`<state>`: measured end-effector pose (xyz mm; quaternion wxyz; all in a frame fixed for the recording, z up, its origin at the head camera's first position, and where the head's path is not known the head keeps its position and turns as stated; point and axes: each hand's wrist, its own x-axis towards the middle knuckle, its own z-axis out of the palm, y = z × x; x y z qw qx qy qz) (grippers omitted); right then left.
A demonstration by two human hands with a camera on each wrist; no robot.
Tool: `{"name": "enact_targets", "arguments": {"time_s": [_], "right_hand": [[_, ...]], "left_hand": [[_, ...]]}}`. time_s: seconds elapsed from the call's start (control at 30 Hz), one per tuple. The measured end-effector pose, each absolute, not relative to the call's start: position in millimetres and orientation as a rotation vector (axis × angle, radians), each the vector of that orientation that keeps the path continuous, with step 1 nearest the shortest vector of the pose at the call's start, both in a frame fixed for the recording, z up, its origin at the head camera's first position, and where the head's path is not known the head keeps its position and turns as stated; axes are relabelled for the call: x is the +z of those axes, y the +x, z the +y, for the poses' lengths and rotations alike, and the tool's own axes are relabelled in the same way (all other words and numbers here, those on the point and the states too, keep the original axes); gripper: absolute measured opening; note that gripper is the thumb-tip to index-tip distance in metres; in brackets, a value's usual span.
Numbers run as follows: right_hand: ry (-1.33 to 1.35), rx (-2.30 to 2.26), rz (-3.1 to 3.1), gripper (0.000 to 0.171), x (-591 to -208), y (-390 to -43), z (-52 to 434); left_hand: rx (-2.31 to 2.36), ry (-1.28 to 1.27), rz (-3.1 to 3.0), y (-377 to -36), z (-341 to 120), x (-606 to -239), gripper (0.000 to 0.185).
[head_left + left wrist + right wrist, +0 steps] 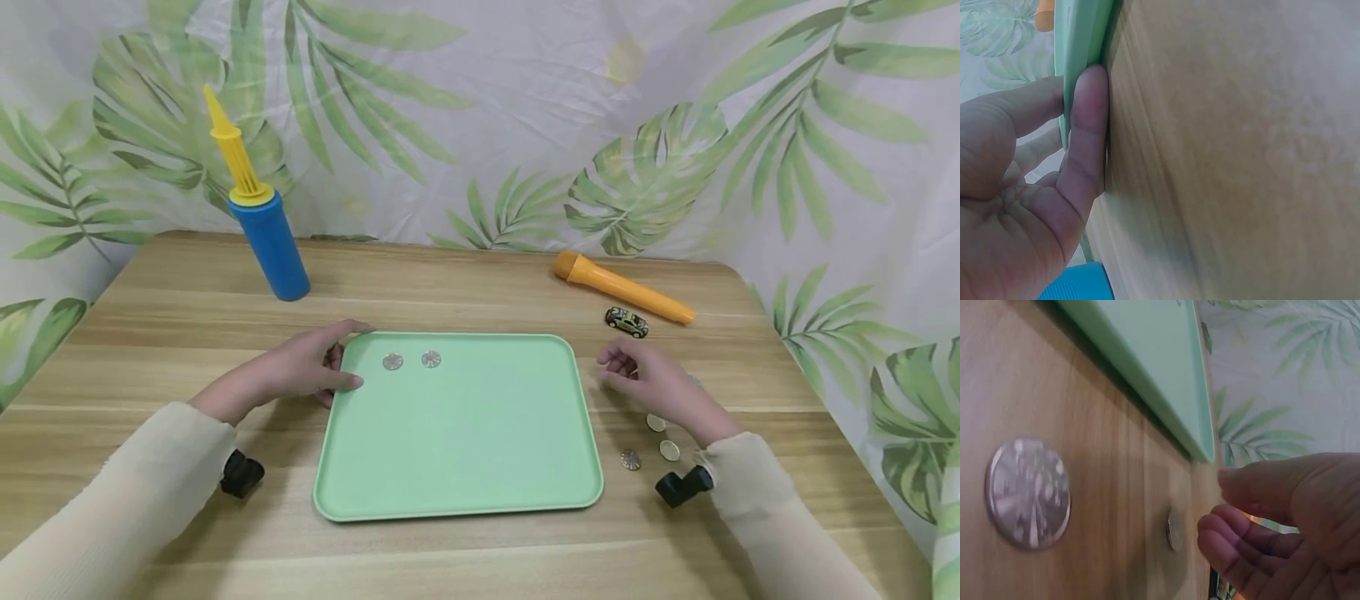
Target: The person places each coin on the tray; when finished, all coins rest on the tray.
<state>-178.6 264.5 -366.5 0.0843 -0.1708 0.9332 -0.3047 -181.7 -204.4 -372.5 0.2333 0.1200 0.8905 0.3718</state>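
A pale green tray [457,467] lies flat in the middle of the wooden table, with two silver coins [392,361] [431,358] near its far left corner. My left hand [341,357] holds that corner. In the left wrist view its thumb [1088,137] presses along the tray's rim [1082,37] and a finger lies on the other side. My right hand [611,368] hovers just right of the tray, fingers loosely curled and holding nothing. Three more coins [656,422] [669,450] [631,459] lie on the table under its wrist. One coin [1174,529] lies close to the fingertips [1210,528].
A blue pump with a yellow nozzle [266,233] stands at the back left. An orange tube [622,287] and a small toy car [626,322] lie at the back right. A leaf-print cloth hangs behind the table. A large coin [1027,492] lies beside the tray's edge.
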Motion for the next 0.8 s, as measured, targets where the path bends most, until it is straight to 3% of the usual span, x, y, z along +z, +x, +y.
{"name": "enact_targets", "arguments": {"time_s": [0.8], "right_hand": [[-0.359, -0.781, 2.704, 0.017, -374.3, -182.2, 275.7]], "left_hand": [[1.026, 0.328, 2.438, -182.1, -204.8, -372.9, 0.077]]}}
